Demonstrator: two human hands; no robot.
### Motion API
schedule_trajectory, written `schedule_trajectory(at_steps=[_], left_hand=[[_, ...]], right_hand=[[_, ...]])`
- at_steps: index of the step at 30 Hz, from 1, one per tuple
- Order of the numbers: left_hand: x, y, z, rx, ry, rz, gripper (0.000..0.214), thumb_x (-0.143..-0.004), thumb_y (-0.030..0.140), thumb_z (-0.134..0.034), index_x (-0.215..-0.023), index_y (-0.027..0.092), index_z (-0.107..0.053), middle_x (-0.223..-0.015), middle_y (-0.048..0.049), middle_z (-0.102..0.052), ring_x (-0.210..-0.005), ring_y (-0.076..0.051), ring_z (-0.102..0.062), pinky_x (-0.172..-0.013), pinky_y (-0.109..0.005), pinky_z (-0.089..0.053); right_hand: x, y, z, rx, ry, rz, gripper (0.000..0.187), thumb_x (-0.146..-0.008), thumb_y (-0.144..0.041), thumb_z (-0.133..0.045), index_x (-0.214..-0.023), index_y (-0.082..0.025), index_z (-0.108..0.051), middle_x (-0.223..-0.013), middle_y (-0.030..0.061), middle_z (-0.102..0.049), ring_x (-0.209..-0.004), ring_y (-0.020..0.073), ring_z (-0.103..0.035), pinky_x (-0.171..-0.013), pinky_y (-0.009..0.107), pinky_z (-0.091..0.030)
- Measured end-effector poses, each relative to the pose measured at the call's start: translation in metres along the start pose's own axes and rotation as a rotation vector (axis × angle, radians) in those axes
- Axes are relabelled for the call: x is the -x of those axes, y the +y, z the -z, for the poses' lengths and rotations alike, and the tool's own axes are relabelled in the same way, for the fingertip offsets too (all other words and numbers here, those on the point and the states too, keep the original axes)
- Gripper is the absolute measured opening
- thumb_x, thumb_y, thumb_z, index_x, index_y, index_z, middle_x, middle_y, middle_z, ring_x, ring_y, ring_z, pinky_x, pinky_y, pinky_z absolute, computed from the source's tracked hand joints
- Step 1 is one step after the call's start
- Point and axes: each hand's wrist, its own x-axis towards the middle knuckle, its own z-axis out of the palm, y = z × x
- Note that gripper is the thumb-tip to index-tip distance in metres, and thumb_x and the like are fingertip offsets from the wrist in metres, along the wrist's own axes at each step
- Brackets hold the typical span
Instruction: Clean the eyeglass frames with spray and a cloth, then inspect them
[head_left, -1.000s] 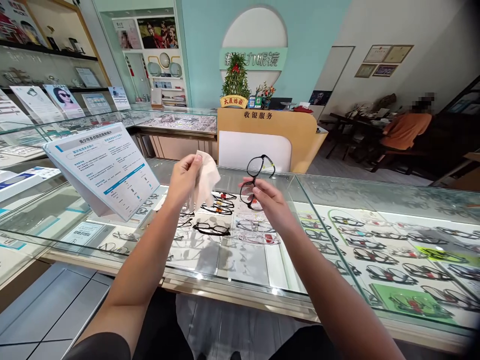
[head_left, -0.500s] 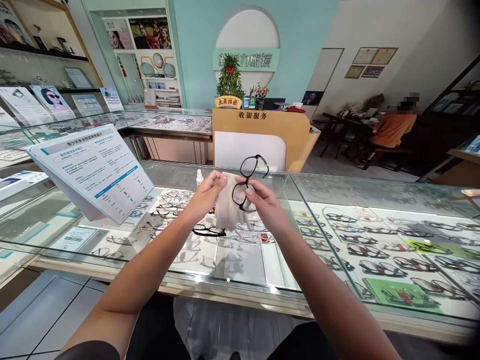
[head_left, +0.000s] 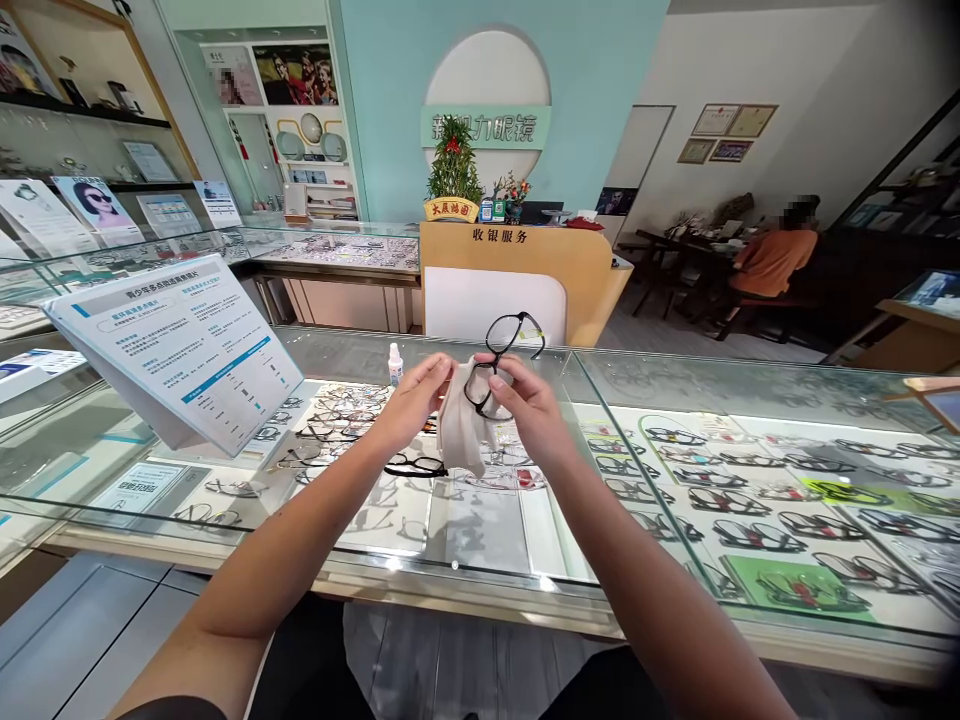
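Observation:
Black-framed eyeglasses [head_left: 493, 358] are held up on end above the glass counter. My right hand [head_left: 527, 400] is closed on them, thumb and fingers at the lower lens. A pale cleaning cloth [head_left: 461, 430] hangs between my hands, and its upper edge lies behind the lower lens. My left hand [head_left: 421, 392] is closed on the cloth's left corner with thumb and fingers pinched. A small white bottle [head_left: 395, 366] stands on the counter just beyond my left hand. Below the cloth, another black pair of glasses [head_left: 417, 466] can be seen.
The glass display counter [head_left: 495, 530] runs across in front of me, with many frames inside. A tilted sign board [head_left: 187, 350] stands on its left part. Farther back is a wooden cashier desk [head_left: 592, 270]. A person in an orange top [head_left: 776, 262] sits at the far right.
My left hand has shifted slightly, and the cloth now hangs narrower and lower. The glasses in my right hand have turned a little. The whole view has shifted slightly.

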Motion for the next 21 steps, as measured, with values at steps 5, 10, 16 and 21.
schedule_trajectory(at_steps=[5, 10, 16, 21], left_hand=[[-0.001, -0.004, -0.002, -0.077, 0.026, -0.050, 0.062, -0.084, 0.077, -0.086, -0.089, 0.022, -0.059, -0.075, 0.0054, -0.052, -0.062, -0.010, -0.040, -0.058, -0.024, -0.035], [0.000, -0.008, -0.005, 0.011, -0.078, 0.034, 0.067, -0.075, 0.073, -0.096, -0.102, 0.022, -0.061, -0.079, 0.0062, -0.059, -0.061, -0.008, -0.042, -0.059, -0.024, -0.033], [0.001, -0.014, -0.002, -0.019, -0.172, 0.151, 0.071, -0.079, 0.082, -0.087, -0.108, 0.017, -0.078, -0.087, -0.0014, -0.070, -0.072, -0.014, -0.060, -0.069, -0.027, -0.043], [0.000, -0.017, -0.002, 0.072, -0.160, 0.162, 0.071, -0.073, 0.076, -0.095, -0.111, 0.018, -0.080, -0.095, -0.0036, -0.076, -0.079, -0.016, -0.066, -0.075, -0.027, -0.048]], right_hand=[[0.002, -0.005, -0.004, 0.000, -0.029, -0.003, 0.039, -0.098, -0.065, -0.079, -0.121, -0.034, -0.085, -0.136, 0.0060, -0.074, -0.133, 0.0296, -0.064, -0.122, 0.047, -0.047], [0.002, -0.006, -0.005, 0.011, -0.049, 0.009, 0.042, -0.094, -0.069, -0.081, -0.112, -0.031, -0.083, -0.134, 0.0073, -0.077, -0.129, 0.0295, -0.064, -0.119, 0.049, -0.049], [0.002, -0.006, -0.005, 0.013, -0.048, 0.011, 0.041, -0.093, -0.069, -0.083, -0.106, -0.031, -0.080, -0.135, 0.0078, -0.078, -0.126, 0.0288, -0.062, -0.112, 0.048, -0.052], [0.001, -0.004, -0.005, -0.013, -0.046, 0.021, 0.035, -0.094, -0.064, -0.085, -0.102, -0.031, -0.078, -0.133, 0.0077, -0.078, -0.125, 0.0279, -0.060, -0.109, 0.047, -0.051]])
